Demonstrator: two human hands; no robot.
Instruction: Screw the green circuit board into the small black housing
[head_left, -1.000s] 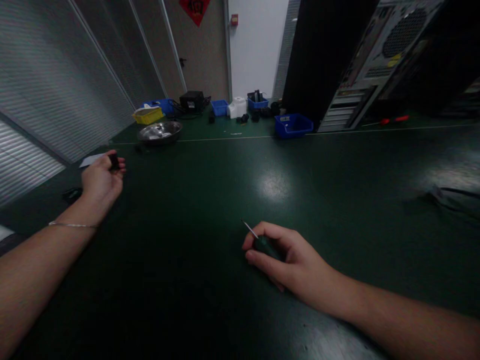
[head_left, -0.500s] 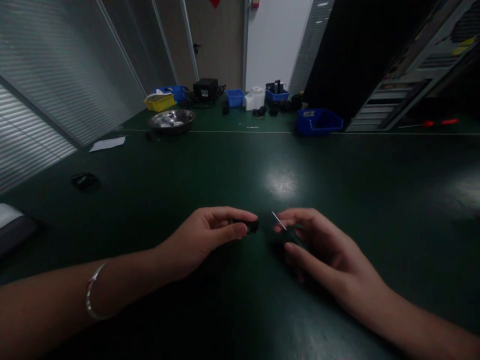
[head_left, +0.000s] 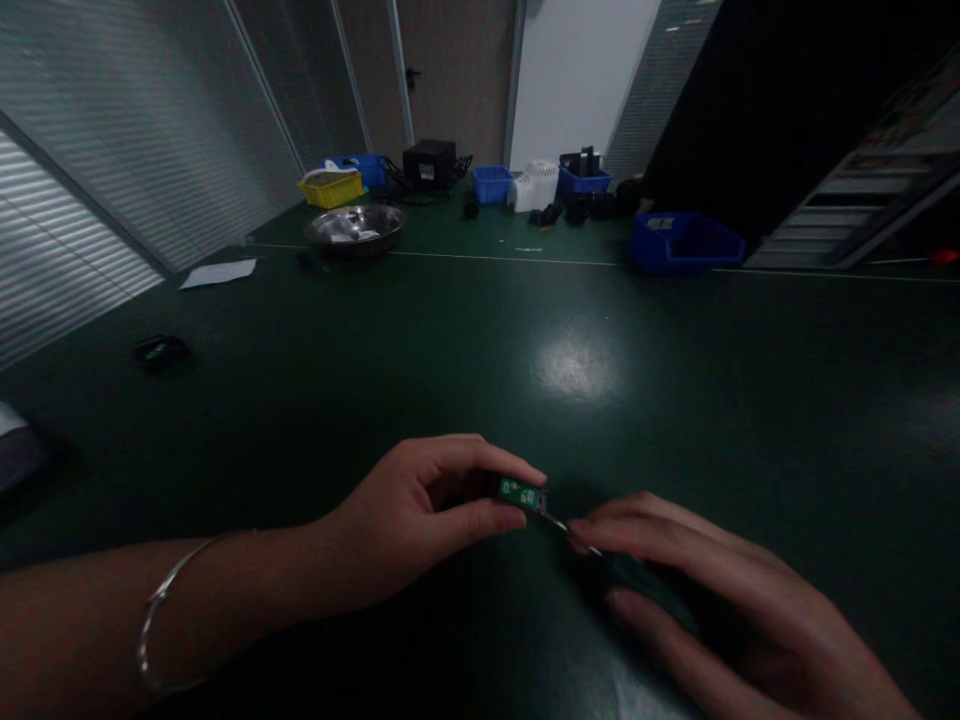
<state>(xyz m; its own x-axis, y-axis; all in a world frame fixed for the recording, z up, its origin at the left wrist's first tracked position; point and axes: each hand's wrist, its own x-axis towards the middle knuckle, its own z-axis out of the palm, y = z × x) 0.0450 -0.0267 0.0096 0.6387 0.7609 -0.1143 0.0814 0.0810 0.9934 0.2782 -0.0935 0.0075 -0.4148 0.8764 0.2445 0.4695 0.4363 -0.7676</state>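
My left hand (head_left: 442,500) pinches a small green circuit board (head_left: 519,493) between thumb and fingertips, its face turned up. A dark part sits at the board's right end. My right hand (head_left: 705,570) is closed around a small screwdriver with a thin metal shaft (head_left: 556,522). The shaft points left, and its tip meets the board's right end; whether it sits inside the dark part I cannot tell. The dark handle is hard to make out against the table, partly behind my fingers.
On the green table (head_left: 390,350) lie a black object (head_left: 161,352) and white paper (head_left: 217,273) at left. Farther back stand a metal bowl (head_left: 356,232), a yellow basket (head_left: 332,189), a blue bin (head_left: 684,245), a white plastic housing (head_left: 536,187) and a black box (head_left: 430,165).
The board has turned so its green face shows. The screwdriver's tip has come from apart to the board's right end. Both hands sit lower in view, and the camera has shifted slightly.
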